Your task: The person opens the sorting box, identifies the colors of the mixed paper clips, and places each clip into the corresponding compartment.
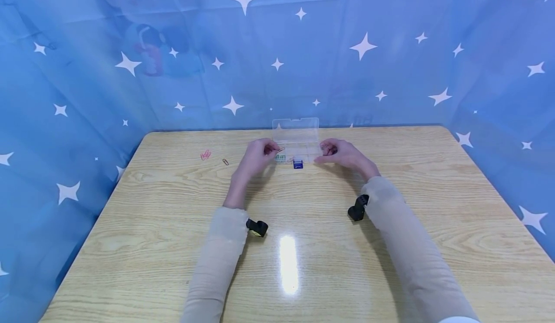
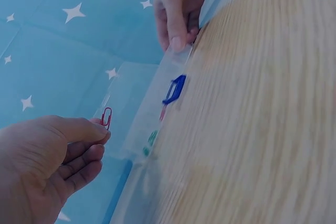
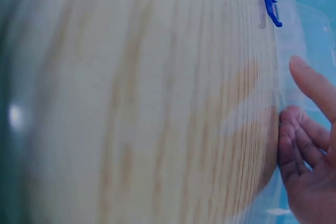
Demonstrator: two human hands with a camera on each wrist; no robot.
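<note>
A clear plastic box (image 1: pixel 307 152) sits near the table's back edge, its transparent lid (image 1: pixel 296 129) raised behind it. At its front is a blue latch (image 1: pixel 297 163). Green paper clips (image 1: pixel 280 158) lie in the left part, with something reddish beside them. My left hand (image 1: pixel 260 153) pinches a red paper clip (image 2: pixel 106 118) between thumb and forefinger, over the box's left end. At the opposite end, my right hand (image 1: pixel 342 152) holds the box by its corner. The thumb (image 3: pixel 300 66) reaches along the box, while the other fingers curl at its side.
Left of the box, several pink paper clips (image 1: pixel 205 155) lie together on the wooden table (image 1: pixel 303 265). One orange-brown paper clip (image 1: pixel 225 161) lies between them and my left hand. A blue star-patterned curtain (image 1: pixel 277 39) hangs right behind the table's back edge.
</note>
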